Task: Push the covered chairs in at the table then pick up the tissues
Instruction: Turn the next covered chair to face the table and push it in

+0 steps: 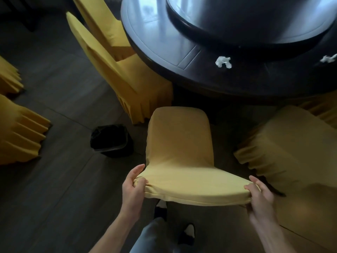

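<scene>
The left hand (134, 185) grips the left top corner of the covered chair (179, 154), thumb curled over the yellow cloth and fingers tucked under the bunched edge. The right hand (259, 196) grasps the opposite top corner of the same chair back, thumb on top and fingers wrapped down the far side. This chair stands just short of the round dark table (164, 52), its seat pointing at the table's edge and not yet tucked beneath it. A crumpled white tissue (223, 62) lies on the table's outer ring, straight beyond the chair, and a second tissue (328, 58) lies on the same ring farther right, at the picture's edge. A raised round turntable (255, 21) sits on the table behind both tissues. To the chair's left, two more covered chairs (116, 70) stand pushed against the table. On the chair's right another covered chair (288, 148) stands close beside it. A small black bin (111, 140) with a liner sits on the dark floor (54, 198) just left of the held chair. Farther left, well apart from the table, are two further yellow covers (20, 128). Below the chair back, the person's shoes (160, 210) show.
</scene>
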